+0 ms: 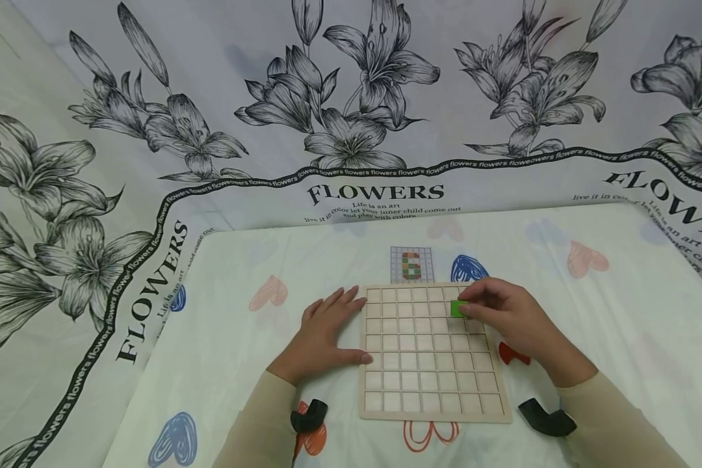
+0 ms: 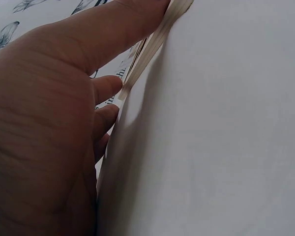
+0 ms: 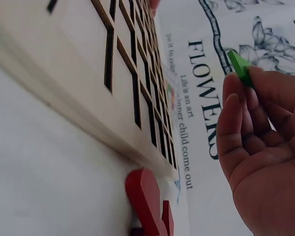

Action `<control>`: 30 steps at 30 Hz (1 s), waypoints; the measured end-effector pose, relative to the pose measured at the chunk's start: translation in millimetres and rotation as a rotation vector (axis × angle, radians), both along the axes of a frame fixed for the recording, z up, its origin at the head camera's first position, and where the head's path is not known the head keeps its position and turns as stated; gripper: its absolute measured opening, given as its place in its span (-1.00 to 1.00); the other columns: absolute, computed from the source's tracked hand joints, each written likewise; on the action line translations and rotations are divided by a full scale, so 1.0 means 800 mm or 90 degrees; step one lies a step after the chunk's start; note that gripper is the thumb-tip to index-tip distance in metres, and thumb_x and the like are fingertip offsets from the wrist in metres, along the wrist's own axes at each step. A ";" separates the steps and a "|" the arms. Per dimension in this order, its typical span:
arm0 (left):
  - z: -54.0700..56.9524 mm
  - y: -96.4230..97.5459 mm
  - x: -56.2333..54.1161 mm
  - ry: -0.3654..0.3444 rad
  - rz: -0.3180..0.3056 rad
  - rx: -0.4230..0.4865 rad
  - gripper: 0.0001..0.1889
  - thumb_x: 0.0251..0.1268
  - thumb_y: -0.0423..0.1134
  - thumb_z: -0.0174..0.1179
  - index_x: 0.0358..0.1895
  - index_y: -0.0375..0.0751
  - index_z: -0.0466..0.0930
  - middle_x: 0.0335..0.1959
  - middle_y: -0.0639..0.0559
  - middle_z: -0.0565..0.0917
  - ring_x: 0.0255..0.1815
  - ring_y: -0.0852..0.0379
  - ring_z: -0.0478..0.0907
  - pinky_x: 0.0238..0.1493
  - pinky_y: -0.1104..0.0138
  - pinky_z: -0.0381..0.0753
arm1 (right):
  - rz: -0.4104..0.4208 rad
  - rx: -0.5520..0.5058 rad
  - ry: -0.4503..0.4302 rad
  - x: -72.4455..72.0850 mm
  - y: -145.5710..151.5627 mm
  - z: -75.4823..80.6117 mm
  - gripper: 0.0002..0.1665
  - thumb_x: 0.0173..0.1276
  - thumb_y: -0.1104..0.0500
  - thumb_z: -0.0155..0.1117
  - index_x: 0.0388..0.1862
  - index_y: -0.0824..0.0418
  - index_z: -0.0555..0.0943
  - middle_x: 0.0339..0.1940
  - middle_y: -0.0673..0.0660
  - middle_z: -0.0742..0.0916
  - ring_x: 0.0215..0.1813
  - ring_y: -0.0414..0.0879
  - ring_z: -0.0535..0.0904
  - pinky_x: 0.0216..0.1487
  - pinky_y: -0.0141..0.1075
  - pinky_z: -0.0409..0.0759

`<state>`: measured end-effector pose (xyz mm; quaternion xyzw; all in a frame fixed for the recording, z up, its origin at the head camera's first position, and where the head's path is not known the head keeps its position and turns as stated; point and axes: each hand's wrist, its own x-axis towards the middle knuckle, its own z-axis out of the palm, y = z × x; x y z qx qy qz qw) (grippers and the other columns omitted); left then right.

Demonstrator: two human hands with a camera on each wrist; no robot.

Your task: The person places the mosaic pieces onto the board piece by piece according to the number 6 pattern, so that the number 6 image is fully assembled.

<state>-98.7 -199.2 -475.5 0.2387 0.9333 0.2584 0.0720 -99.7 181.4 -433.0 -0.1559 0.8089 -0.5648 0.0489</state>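
A flower-print cloth (image 1: 380, 140) hangs beyond the wooden grid board, and the heart-print table (image 1: 228, 357) spreads beneath it. The board (image 1: 435, 416) itself has 7 columns and 7 rows. At its left edge is the left hand (image 1: 327, 335), fingers extended, thumb tip touching the rim, grasping nothing. Above its far right part, the right hand (image 1: 506, 318) is closed in a pinch. Just beyond its far edge lies a card (image 1: 411, 264) showing a 6. The pinched green tile (image 1: 457, 309) is raised over the board's far right cells.

Lily-print fabric backdrop (image 1: 351, 104), "FLOWERS" lettering (image 1: 377, 193); pale tabletop cloth (image 1: 632, 325), heart prints (image 1: 586, 259).
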 end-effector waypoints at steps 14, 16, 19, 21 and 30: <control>-0.001 0.000 0.000 0.009 -0.007 0.015 0.09 0.18 0.47 0.46 0.74 0.15 0.28 0.79 0.21 0.09 0.78 0.11 -0.14 0.62 -0.15 -0.15 | 0.023 0.037 -0.025 -0.015 -0.022 0.005 -0.79 0.57 0.23 0.46 0.11 0.22 0.78 0.03 0.08 0.81 -0.02 -0.04 0.76 0.00 -0.31 0.70; -0.001 -0.001 0.000 0.011 -0.009 0.017 0.09 0.18 0.46 0.47 0.74 0.13 0.29 0.79 0.20 0.09 0.78 0.10 -0.13 0.61 -0.17 -0.14 | 0.025 0.040 -0.026 -0.017 -0.025 0.006 -0.79 0.57 0.22 0.46 0.11 0.23 0.77 0.03 0.08 0.81 -0.01 -0.03 0.77 0.00 -0.29 0.71; -0.001 -0.001 -0.001 0.004 -0.006 0.015 0.09 0.18 0.46 0.46 0.75 0.15 0.27 0.79 0.22 0.08 0.78 0.13 -0.15 0.62 -0.14 -0.17 | 0.025 0.043 -0.027 -0.021 -0.029 0.007 -0.79 0.57 0.22 0.45 0.10 0.23 0.76 0.02 0.08 0.81 -0.02 -0.03 0.77 0.00 -0.28 0.71; -0.001 -0.002 -0.001 -0.001 -0.003 0.011 0.10 0.18 0.47 0.46 0.75 0.17 0.26 0.79 0.24 0.06 0.78 0.15 -0.18 0.62 -0.11 -0.20 | 0.028 0.044 -0.032 -0.023 -0.031 0.007 -0.80 0.58 0.22 0.44 0.11 0.23 0.76 0.00 0.08 0.81 -0.02 -0.03 0.78 0.01 -0.27 0.71; -0.003 -0.001 -0.003 -0.011 0.001 -0.005 0.10 0.18 0.51 0.42 0.76 0.22 0.23 0.79 0.29 0.03 0.78 0.20 -0.22 0.63 -0.08 -0.22 | 0.040 0.066 -0.030 -0.032 -0.042 0.008 -0.84 0.60 0.19 0.43 0.07 0.17 0.78 -0.05 0.03 0.79 -0.04 -0.03 0.73 0.03 -0.23 0.68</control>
